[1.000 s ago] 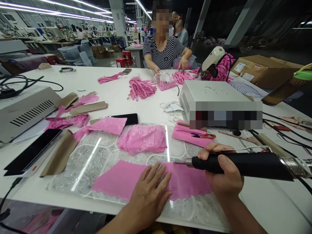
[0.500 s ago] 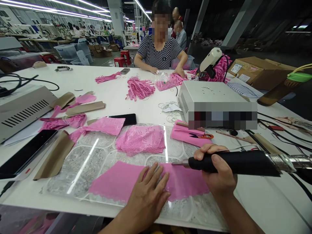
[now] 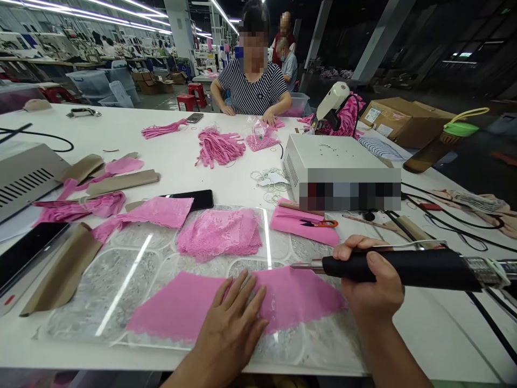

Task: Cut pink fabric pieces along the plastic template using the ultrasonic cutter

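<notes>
A smooth pink fabric piece (image 3: pixel 173 307) with a scalloped lower edge lies on a clear mat (image 3: pixel 100 280). My left hand (image 3: pixel 232 318) rests on its middle, palm down with fingers stretched out. In my right hand (image 3: pixel 374 285) is a black corded hand tool (image 3: pixel 420 269), gripped around its handle and held almost level. Its thin metal tip is at the fabric's upper edge, right of my left fingers; whether it touches I cannot tell. Just beyond lies a pile of pink lace pieces (image 3: pixel 220 231).
Orange-handled thread snips (image 3: pixel 319 223) lie on folded pink fabric (image 3: pixel 283 221). A grey metal box (image 3: pixel 335 156) stands behind, with cables to its right. Pink strap bundles (image 3: pixel 220 148), phones and brown paper lie around. Across the table (image 3: pixel 161 156), a person in a striped shirt (image 3: pixel 250 89) handles pink pieces.
The tool's tip has moved right along the fabric's upper edge, away from my left fingers. My left hand stays flat on the fabric. The whole view has shifted slightly.
</notes>
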